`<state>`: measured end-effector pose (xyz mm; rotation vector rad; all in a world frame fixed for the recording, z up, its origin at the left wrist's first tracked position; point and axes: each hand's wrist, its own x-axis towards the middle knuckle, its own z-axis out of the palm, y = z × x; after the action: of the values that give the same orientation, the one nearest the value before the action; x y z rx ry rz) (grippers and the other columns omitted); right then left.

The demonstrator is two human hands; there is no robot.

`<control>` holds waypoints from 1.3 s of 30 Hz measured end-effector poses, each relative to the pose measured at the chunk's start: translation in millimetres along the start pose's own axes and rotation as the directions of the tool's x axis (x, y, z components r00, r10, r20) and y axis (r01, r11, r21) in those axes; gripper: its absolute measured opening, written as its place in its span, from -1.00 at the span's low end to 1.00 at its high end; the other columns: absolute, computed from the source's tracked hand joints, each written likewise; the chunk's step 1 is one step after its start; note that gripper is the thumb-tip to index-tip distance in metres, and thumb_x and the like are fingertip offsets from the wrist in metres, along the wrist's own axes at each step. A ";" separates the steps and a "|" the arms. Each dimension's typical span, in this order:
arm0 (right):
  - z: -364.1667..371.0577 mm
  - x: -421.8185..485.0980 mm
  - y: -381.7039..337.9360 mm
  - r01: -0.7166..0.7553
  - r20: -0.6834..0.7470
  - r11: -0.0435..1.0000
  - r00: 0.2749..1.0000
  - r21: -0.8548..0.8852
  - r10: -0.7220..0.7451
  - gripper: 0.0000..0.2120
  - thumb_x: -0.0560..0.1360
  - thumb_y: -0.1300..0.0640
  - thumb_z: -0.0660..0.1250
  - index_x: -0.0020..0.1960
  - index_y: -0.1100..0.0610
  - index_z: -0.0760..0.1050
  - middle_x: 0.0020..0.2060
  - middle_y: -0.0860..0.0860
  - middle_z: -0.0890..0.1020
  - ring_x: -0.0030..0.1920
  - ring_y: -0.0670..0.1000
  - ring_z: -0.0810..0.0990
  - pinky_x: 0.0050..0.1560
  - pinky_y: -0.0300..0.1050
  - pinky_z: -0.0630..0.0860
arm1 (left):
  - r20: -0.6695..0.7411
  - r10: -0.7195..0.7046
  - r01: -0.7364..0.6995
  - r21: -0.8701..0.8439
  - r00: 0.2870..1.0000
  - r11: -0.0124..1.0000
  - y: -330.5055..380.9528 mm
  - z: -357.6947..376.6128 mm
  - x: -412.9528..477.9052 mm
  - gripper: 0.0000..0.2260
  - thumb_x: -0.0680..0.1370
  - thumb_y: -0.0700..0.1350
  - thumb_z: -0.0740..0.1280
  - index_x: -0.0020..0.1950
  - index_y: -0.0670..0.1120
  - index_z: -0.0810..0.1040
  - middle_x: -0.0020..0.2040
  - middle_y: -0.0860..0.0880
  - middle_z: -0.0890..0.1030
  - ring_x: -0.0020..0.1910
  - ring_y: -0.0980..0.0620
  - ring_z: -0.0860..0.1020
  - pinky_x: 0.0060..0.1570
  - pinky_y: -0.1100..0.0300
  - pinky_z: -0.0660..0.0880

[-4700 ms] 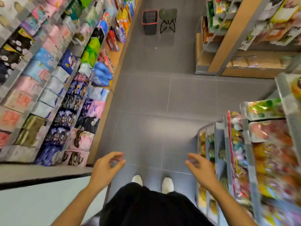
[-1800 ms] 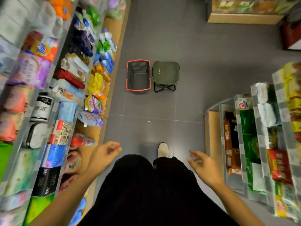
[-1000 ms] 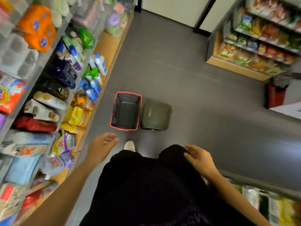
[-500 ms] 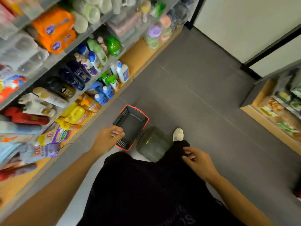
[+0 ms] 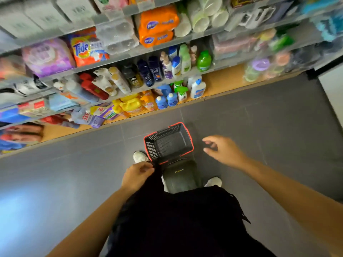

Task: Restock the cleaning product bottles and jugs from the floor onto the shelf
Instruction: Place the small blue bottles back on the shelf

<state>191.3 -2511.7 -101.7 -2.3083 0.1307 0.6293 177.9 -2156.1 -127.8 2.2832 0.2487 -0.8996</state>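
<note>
Cleaning bottles stand on the lowest wooden shelf (image 5: 222,83): yellow jugs (image 5: 132,104), small blue bottles (image 5: 161,102), a green-topped spray bottle (image 5: 181,92) and a white bottle (image 5: 197,89). A black basket with a red rim (image 5: 148,139) sits on the floor before the shelf, with nothing visible inside. My left hand (image 5: 136,176) pinches the dark trouser fabric at my knee, just below the basket's near corner. My right hand (image 5: 223,151) hovers right of the basket, fingers loosely spread, holding nothing.
A dark green folding stool (image 5: 179,178) stands between my feet, touching the basket's near side. Shampoo bottles (image 5: 148,73) and detergent bags (image 5: 85,49) fill the shelves above. Grey tiled floor (image 5: 269,117) stretches to the right. A white wall panel (image 5: 332,86) stands at far right.
I have turned to face the shelf, so basket and stool now lie straight ahead at my feet. My left hand dropped to the trouser leg; my right hand rose beside the basket.
</note>
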 end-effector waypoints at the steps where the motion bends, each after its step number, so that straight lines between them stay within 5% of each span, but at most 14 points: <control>1: 1.3 21.2 -7.5 0.018 -0.003 1.000 1.000 -0.022 -0.018 -0.66 0.48 0.06 0.46 0.25 0.04 0.60 0.05 -0.04 0.68 -0.13 -0.08 0.60 -0.08 -0.17 0.47 | 0.011 0.003 -0.003 -0.020 1.000 1.000 -6.8 -2.8 6.6 -0.92 0.52 0.01 0.49 -0.05 0.19 0.65 -0.11 0.21 0.69 -0.10 0.33 0.62 0.12 0.18 0.54; 10: 61.8 168.7 -44.5 -0.190 -0.111 0.978 0.974 0.085 0.198 -0.61 0.45 0.11 0.52 0.26 0.09 0.60 0.05 0.03 0.70 -0.23 -0.05 0.61 -0.02 -0.09 0.54 | 0.125 0.042 -0.025 -0.129 0.991 0.991 -48.7 -57.2 121.0 -0.90 0.53 -0.02 0.48 -0.03 0.19 0.63 -0.16 0.23 0.67 -0.12 0.30 0.62 0.13 0.18 0.55; 16: 94.7 282.1 -16.6 -0.284 -0.098 0.957 0.952 0.059 0.289 -0.51 0.42 0.01 0.54 0.32 0.03 0.55 0.17 -0.02 0.65 -0.18 -0.07 0.61 -0.05 -0.17 0.48 | 0.051 0.061 -0.052 -0.163 0.997 0.985 -55.5 -63.3 219.2 -0.90 0.56 -0.03 0.45 0.05 0.04 0.67 -0.14 0.20 0.66 -0.11 0.22 0.63 0.08 0.19 0.55; 22: 147.6 447.2 34.9 0.030 0.057 0.990 0.998 -0.139 -0.022 -0.37 0.41 0.02 0.55 0.41 0.13 0.45 0.30 0.07 0.56 0.20 0.10 0.57 0.21 0.03 0.51 | -0.073 0.060 -0.076 -0.241 0.996 0.968 -81.3 -6.8 326.1 -0.91 0.54 -0.07 0.47 0.03 0.01 0.69 -0.11 0.09 0.69 -0.07 0.08 0.66 0.09 0.06 0.59; 26: 197.4 541.2 64.7 0.384 0.145 0.823 0.923 -0.418 -0.357 -0.35 0.39 0.05 0.54 0.42 0.15 0.43 0.33 0.11 0.51 0.27 0.25 0.49 0.25 0.13 0.45 | -0.128 0.135 -0.161 -0.223 0.982 0.961 -98.3 33.2 401.7 -0.93 0.55 -0.11 0.46 0.02 -0.02 0.68 -0.06 0.03 0.71 -0.07 0.01 0.68 0.05 -0.03 0.59; 29: 228.9 586.9 81.2 0.453 0.248 0.641 0.888 -0.620 -0.387 -0.32 0.43 -0.02 0.50 0.48 0.06 0.34 0.37 0.08 0.45 0.29 0.24 0.43 0.20 0.12 0.46 | -0.146 0.194 -0.217 -0.165 0.970 0.962 -103.0 55.5 449.8 -0.90 0.55 -0.06 0.45 0.05 -0.01 0.68 -0.04 0.03 0.72 -0.05 0.03 0.67 0.06 -0.02 0.59; 33: 249.0 621.1 97.8 0.451 0.240 0.511 0.872 -0.732 -0.427 -0.40 0.44 0.08 0.48 0.41 0.03 0.33 0.27 0.09 0.50 0.26 0.22 0.48 -0.10 0.06 0.46 | -0.142 0.274 -0.272 0.034 0.951 0.962 -110.4 78.0 487.3 -0.85 0.55 0.03 0.44 0.10 0.05 0.68 -0.01 0.08 0.71 -0.01 0.04 0.67 0.05 0.01 0.58; 39: 230.4 622.1 85.7 0.574 0.257 0.557 0.798 -0.600 -0.546 -0.54 0.31 0.14 0.51 0.19 0.03 0.51 0.07 0.07 0.64 0.10 0.21 0.58 0.02 0.13 0.52 | -0.059 0.369 -0.330 0.332 0.928 0.884 -99.0 85.6 509.7 -0.83 0.53 0.11 0.42 0.06 0.09 0.66 -0.13 0.15 0.66 -0.02 0.02 0.65 0.00 0.09 0.56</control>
<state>620.2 -2363.9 -593.4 -2.7653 -0.9899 0.4061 472.5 -2167.2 -563.7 2.5685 -0.2756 -0.6476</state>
